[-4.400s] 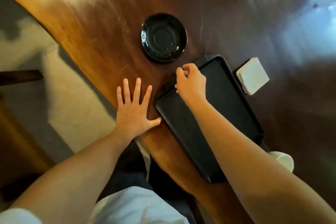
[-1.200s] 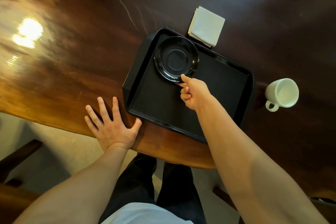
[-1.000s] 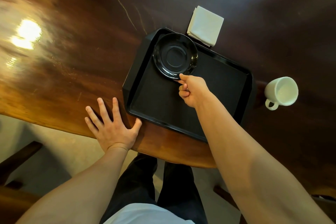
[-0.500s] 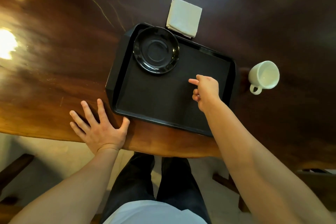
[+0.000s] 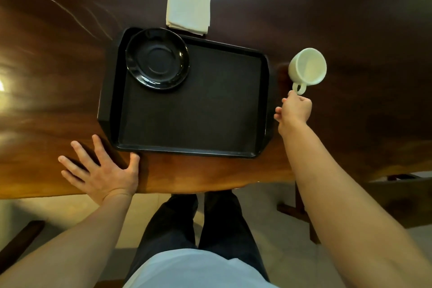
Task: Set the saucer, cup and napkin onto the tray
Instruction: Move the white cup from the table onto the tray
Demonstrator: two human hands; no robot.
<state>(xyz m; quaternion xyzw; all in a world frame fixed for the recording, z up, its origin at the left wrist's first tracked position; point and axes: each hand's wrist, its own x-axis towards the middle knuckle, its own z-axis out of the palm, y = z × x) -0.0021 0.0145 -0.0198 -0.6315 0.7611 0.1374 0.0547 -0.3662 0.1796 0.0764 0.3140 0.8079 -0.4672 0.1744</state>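
Note:
A black tray [image 5: 194,110] lies on the dark wooden table. The black saucer [image 5: 157,58] sits inside it, in the far left corner. A folded white napkin [image 5: 188,8] rests on the table just beyond the tray's far edge. A white cup [image 5: 308,66] stands on the table right of the tray, handle toward me. My right hand [image 5: 294,110] is at that handle, thumb and forefinger pinched on its near side. My left hand [image 5: 102,170] lies flat on the table with fingers spread, its thumb against the tray's near left corner.
The table's near edge [image 5: 187,190] runs just in front of my legs. Wooden chair parts [image 5: 397,196] show at the lower right, below the table, and another dark piece at the lower left.
My right hand let go of the saucer on the tray and moved right across the tray to the cup's handle. The left hand stayed flat on the table.

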